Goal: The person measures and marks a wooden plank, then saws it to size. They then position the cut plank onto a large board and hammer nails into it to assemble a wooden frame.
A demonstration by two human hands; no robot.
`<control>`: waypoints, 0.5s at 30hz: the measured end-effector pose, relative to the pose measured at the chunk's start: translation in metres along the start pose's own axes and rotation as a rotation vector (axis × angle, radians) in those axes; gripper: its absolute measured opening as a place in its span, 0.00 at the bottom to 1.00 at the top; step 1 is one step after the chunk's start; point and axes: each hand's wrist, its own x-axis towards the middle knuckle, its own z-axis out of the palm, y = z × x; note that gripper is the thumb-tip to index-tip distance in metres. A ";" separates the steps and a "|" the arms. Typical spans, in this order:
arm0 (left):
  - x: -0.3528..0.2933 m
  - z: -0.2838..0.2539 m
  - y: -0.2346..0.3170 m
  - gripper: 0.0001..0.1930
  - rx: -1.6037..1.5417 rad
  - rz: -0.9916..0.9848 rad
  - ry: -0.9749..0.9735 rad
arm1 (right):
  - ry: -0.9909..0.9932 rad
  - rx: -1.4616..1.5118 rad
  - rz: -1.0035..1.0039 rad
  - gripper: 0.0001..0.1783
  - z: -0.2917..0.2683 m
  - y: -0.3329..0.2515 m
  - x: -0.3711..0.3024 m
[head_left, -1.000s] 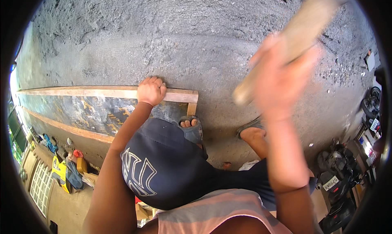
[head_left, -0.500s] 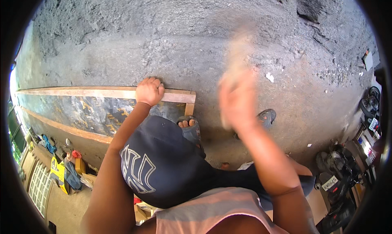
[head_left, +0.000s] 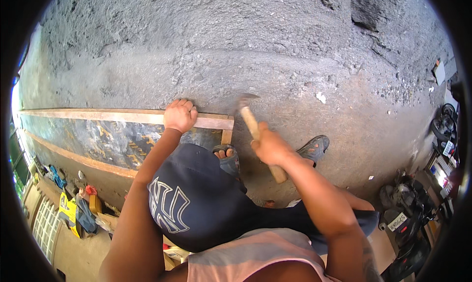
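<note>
My left hand (head_left: pixel 180 115) is closed over the top bar of a long wooden frame (head_left: pixel 213 120), close to the frame's right end. Dark sheet material (head_left: pixel 118 139) with white and tan patches fills the space between the bars. In my right hand (head_left: pixel 273 145) is a hammer (head_left: pixel 250 121), gripped midway along its wooden handle. The slightly blurred metal head is just beyond the frame's right corner, near the top bar; whether it touches the bar I cannot tell. Part of the lower bar is hidden behind my left forearm and a dark cap.
Rough grey ground (head_left: pixel 196 50) stretches ahead, with a broken hollow (head_left: pixel 371 14) at the far right. Two sandaled feet (head_left: pixel 314 148) stand near the frame's end. Motorcycles (head_left: pixel 400 203) are parked at right. Bags and mixed items (head_left: pixel 83 208) lie at left.
My right hand has swung the hammer down and leftward, from a raised blur to beside the frame's corner. My left hand stays on the top bar.
</note>
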 end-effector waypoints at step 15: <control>0.005 0.000 -0.007 0.12 0.034 -0.020 -0.011 | 0.215 -0.069 -0.305 0.27 -0.031 -0.012 -0.010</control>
